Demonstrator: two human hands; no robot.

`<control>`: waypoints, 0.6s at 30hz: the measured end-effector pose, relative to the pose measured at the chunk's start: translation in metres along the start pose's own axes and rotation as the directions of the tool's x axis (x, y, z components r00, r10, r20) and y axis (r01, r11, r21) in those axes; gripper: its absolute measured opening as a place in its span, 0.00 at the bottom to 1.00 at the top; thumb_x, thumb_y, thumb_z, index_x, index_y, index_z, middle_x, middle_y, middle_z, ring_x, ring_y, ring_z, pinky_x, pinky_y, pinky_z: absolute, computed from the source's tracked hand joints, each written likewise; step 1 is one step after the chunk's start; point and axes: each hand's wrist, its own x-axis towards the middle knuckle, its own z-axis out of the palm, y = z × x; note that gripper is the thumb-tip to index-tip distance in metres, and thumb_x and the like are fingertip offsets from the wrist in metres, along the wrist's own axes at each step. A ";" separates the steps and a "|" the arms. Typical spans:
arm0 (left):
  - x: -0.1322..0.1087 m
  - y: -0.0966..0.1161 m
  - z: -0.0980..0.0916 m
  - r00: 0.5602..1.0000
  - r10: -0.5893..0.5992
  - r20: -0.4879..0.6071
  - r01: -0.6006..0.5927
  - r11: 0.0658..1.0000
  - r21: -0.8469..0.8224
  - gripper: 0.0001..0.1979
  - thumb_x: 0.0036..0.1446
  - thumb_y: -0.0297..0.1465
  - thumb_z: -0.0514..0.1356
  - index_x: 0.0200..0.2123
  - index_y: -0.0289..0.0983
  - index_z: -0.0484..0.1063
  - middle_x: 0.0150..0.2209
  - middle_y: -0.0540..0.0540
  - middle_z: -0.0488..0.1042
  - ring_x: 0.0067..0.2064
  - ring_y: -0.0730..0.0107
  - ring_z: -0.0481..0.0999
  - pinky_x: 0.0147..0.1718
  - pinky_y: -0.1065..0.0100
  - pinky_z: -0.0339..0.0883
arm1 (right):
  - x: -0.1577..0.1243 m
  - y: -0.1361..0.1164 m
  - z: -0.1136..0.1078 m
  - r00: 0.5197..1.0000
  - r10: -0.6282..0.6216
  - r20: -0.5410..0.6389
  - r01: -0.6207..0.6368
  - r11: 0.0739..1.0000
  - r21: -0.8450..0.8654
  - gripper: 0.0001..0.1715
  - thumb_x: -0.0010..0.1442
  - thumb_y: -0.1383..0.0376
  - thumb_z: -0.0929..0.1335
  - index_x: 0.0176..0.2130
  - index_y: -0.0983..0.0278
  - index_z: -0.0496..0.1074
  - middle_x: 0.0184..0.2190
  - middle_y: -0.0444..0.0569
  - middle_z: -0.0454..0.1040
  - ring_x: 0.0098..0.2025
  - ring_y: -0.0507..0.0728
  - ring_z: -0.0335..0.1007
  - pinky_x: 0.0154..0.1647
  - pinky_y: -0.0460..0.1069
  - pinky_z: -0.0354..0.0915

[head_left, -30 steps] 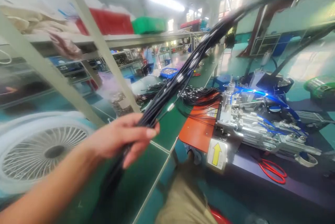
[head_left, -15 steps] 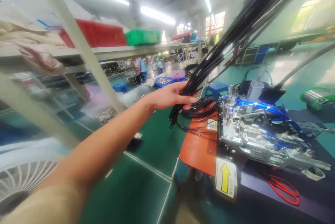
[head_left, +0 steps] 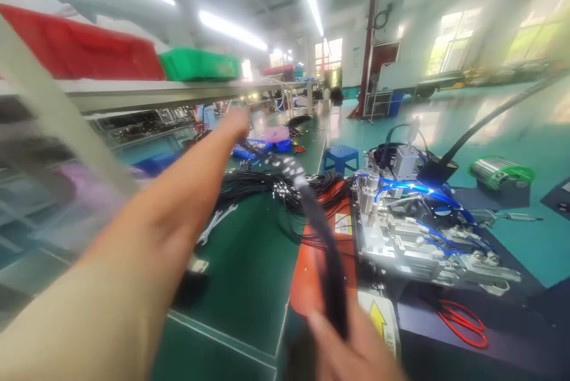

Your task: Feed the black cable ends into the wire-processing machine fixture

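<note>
In my right hand (head_left: 351,342), low in the picture, is a bundle of black cables (head_left: 327,244), which rises toward the upper left with shiny pale ends. My left hand (head_left: 239,120) is stretched far forward near the bundle's far end; motion blur hides its fingers and any grip. Beneath the bundle, more black cables (head_left: 253,186) lie across the green surface (head_left: 249,268) and the orange board (head_left: 307,274). A metal machine with blue tubes (head_left: 409,232) stands to the right of them.
Red-handled scissors (head_left: 465,324) lie in front of the machine. Wrenches (head_left: 216,224) are under my left forearm. A blue stool (head_left: 341,159) stands behind the board, and a green-rimmed spool (head_left: 501,171) sits at right. Red (head_left: 84,48) and green bins (head_left: 200,64) rest on the left shelf.
My right hand has come into view holding the bundle, which now slants down toward me. My left hand has moved forward and left. The view has turned right, uncovering cables and wrenches.
</note>
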 end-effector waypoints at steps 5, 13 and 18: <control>-0.086 -0.041 0.040 0.907 -0.400 0.130 0.411 0.909 -0.073 0.18 0.64 0.37 0.59 0.54 0.35 0.68 0.53 0.41 0.70 0.50 0.60 0.73 0.48 0.54 0.72 | 0.054 0.023 0.074 0.977 0.215 0.009 -0.211 0.949 0.233 0.16 0.61 0.54 0.69 0.36 0.62 0.61 0.16 0.32 0.59 0.12 0.47 0.58 0.13 0.42 0.59; -0.244 -0.073 0.094 0.503 -0.651 0.569 0.858 0.454 -0.240 0.26 0.52 0.49 0.65 0.36 0.29 0.72 0.30 0.36 0.76 0.32 0.55 0.79 0.32 0.57 0.76 | 0.049 0.036 0.121 0.958 0.191 0.214 -0.267 0.867 0.422 0.26 0.54 0.51 0.72 0.37 0.60 0.55 0.19 0.32 0.62 0.13 0.48 0.62 0.17 0.47 0.68; -0.264 -0.038 0.103 0.554 -0.530 0.642 0.830 0.408 -0.381 0.21 0.48 0.45 0.69 0.33 0.32 0.75 0.37 0.35 0.80 0.39 0.55 0.80 0.40 0.61 0.76 | 0.049 0.030 0.090 0.933 0.157 0.325 -0.191 0.979 0.074 0.22 0.54 0.58 0.72 0.44 0.63 0.64 0.23 0.41 0.70 0.21 0.54 0.71 0.27 0.51 0.71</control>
